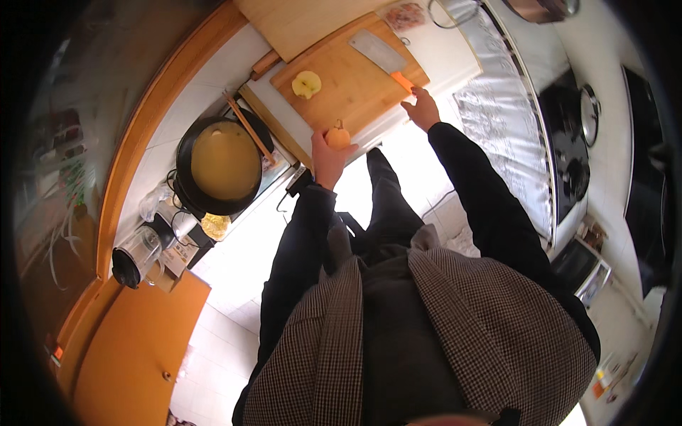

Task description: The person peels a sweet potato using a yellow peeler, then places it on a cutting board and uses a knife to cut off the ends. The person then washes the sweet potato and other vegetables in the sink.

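Observation:
My left hand (329,156) grips a small, round, orange-yellow fruit (338,138) with a stem, at the near edge of a wooden cutting board (351,96). On the board's left part lies an apple half (306,84), its pale cut face up. A cleaver (378,52) rests across the right part of the board, its orange handle towards me. The fingertips of my right hand (423,109) are at the end of that handle; the thumb is apart from them, and whether they touch the handle is hard to tell.
Left of the board stands a black pan (226,165) of yellowish liquid, with chopsticks (250,128) beside it. A glass jug (139,253) stands lower left. Beyond the board lies reddish food in a bag (405,17). A black stove (567,149) is on the right.

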Demonstrator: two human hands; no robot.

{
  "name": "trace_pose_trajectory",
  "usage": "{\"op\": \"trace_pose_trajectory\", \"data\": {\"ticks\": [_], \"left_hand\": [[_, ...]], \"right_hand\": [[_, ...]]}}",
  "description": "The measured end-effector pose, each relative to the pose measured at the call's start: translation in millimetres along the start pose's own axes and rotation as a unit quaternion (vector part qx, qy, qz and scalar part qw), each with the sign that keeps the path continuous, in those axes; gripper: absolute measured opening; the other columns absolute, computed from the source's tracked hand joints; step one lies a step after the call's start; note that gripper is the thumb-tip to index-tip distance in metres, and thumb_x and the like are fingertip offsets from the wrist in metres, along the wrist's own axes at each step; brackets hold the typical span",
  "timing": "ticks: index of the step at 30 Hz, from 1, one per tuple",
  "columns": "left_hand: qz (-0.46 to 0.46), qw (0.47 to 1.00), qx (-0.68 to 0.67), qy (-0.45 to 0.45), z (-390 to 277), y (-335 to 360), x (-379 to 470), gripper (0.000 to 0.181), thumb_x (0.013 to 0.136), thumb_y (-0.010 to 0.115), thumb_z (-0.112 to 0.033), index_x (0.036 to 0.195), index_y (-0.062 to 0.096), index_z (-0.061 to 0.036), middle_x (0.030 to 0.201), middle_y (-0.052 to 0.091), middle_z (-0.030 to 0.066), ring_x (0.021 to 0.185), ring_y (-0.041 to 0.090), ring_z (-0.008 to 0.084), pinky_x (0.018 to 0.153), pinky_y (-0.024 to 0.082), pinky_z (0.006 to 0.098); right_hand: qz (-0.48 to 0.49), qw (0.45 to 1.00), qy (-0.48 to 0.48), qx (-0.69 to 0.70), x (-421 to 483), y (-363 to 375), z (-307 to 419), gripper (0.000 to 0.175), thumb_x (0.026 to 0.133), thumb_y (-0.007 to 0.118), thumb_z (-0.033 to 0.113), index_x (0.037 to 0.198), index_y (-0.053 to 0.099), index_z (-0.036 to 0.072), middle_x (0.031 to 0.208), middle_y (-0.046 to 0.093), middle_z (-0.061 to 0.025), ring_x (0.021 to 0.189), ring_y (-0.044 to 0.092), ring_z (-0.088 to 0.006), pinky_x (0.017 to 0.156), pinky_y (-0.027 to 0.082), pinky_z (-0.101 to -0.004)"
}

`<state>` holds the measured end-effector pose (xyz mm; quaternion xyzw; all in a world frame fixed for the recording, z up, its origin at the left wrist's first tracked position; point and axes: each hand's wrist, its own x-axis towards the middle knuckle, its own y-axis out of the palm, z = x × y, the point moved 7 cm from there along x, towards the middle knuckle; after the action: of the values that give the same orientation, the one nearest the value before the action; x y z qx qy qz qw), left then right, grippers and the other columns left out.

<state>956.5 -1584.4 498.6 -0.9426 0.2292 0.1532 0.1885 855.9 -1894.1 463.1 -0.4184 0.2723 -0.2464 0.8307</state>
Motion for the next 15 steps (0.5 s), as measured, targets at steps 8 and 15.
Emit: {"op": "trace_pose_trajectory", "data": {"ticks": [8, 15], "left_hand": [[-0.061, 0.980, 0.189, -0.012, 2, 35, 51, 0.072, 0.065, 0.092, -0.025, 0.118, 0.050, -0.0010, 0.117, 0.052, 0.0216, 0.105, 0.057, 0.0421, 0.087, 0.051, 0.0462], [-0.065, 0.970, 0.234, -0.014, 4, 56, 76, 0.072, 0.066, 0.090, -0.023, 0.122, 0.050, -0.0027, 0.120, 0.051, 0.0214, 0.106, 0.057, 0.0417, 0.088, 0.052, 0.0462]], "right_hand": [[0.074, 0.990, -0.038, -0.111, 77, 42, -12, 0.040, 0.082, 0.068, 0.010, 0.120, 0.054, 0.003, 0.124, 0.055, -0.0211, 0.122, 0.051, -0.0432, 0.097, 0.047, -0.0489], [0.086, 0.996, -0.004, 0.022, 93, 20, -13, 0.030, 0.085, 0.063, 0.013, 0.111, 0.055, 0.000, 0.101, 0.066, -0.0220, 0.093, 0.064, -0.0430, 0.081, 0.051, -0.0491]]}}
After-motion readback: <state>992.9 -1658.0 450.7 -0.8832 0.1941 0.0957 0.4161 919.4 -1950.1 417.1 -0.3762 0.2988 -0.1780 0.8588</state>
